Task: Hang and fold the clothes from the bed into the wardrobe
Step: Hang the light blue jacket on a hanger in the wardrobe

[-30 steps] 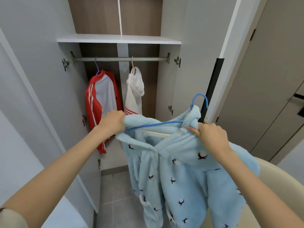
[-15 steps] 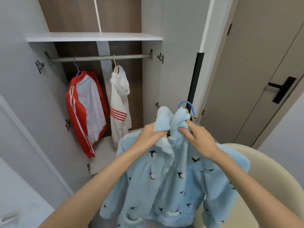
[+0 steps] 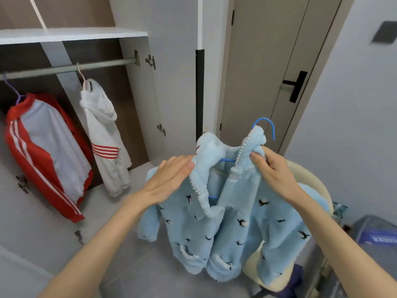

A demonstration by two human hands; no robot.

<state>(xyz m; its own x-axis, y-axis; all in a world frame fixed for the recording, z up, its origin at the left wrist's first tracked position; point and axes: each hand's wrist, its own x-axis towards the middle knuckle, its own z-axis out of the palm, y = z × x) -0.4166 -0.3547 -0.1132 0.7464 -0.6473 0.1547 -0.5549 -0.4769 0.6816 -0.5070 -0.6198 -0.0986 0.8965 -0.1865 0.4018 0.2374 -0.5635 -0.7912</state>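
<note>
Fleece jacket (image 3: pixel 232 229) on blue hanger (image 3: pixel 273 131), pinched by right hand (image 3: pixel 277 173), left hand (image 3: pixel 169 179) flat

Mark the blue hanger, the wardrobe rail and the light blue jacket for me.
blue hanger (image 3: pixel 273 132), head view, on its hook's right side.
wardrobe rail (image 3: pixel 103 64), head view, bare stretch near its right end.
light blue jacket (image 3: pixel 232 231), head view, front panel below the collar.

Fluffy blue fleece, slick wire hanger

Coat (image 3: pixel 225 222) is plush matt fleece; its hanger (image 3: pixel 268 125) a smooth blue-coated wire. Rail (image 3: pixel 71 68) looks dull brushed metal, wardrobe back (image 3: pixel 120 87) dark woodgrain, shelf (image 3: pixel 71 34) smooth matt white.
</note>
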